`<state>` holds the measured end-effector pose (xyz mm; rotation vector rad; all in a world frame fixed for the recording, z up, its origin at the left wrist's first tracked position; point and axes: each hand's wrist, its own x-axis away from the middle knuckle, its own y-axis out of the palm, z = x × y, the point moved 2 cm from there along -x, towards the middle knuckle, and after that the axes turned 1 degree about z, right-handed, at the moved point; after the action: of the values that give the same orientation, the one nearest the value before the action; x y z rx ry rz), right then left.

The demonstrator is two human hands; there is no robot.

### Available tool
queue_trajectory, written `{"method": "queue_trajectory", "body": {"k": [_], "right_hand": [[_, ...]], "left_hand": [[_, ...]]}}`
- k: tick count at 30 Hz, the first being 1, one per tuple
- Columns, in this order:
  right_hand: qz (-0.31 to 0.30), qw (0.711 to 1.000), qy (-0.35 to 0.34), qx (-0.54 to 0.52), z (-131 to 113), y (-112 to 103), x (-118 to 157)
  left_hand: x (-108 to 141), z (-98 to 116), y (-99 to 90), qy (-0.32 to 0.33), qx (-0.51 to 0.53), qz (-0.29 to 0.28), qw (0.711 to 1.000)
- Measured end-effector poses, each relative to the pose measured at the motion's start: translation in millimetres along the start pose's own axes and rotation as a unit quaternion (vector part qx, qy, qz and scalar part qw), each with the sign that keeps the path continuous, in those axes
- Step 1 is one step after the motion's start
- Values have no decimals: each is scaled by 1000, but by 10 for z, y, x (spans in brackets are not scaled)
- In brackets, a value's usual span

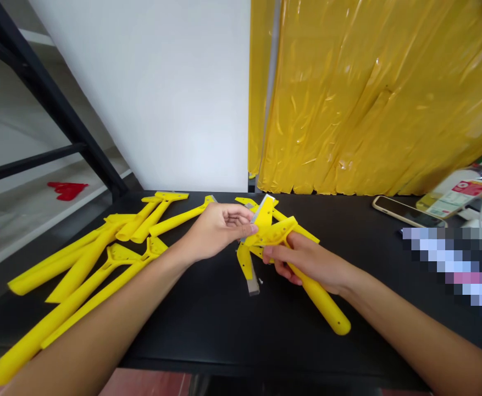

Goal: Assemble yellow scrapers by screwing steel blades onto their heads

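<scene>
My right hand [306, 258] is closed round the neck of a yellow scraper handle [325, 302], whose round grip slants down to the right. The wide head of this handle points up and left, towards my left hand. The fingers of my left hand [228, 225] pinch the edge of a metal blade [263, 206] with a yellow clamp plate [265, 217] against it, at the handle's head. Just below the hands, another yellow plate [245, 263] lies on a grey metal strip [253, 286], and a small screw [260, 281] is beside it. My left fingertips are partly hidden.
Several yellow scraper handles [76, 291] lie on the black table [183, 330] at the left. A phone [408, 212] and a labelled pack [455, 195] are at the right. Yellow plastic sheeting [372, 99] and a white panel [162, 99] stand behind.
</scene>
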<state>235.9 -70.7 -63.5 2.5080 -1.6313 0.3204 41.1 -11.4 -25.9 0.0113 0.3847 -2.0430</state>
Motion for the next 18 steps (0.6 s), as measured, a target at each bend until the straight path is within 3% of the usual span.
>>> {"method": "queue_trajectory", "body": {"k": [4,10,18], "right_hand": [[-71,996,36,33,61,38,17],[-78,995,60,4,72,24,5],[-62,997,36,-17,62,47,-4]], "left_hand": [[16,-34,31,-8,-33,-75,997],[35,55,-32,-38,-28,-147,988],[40,-21,48,-27,-60,-127,990]]}}
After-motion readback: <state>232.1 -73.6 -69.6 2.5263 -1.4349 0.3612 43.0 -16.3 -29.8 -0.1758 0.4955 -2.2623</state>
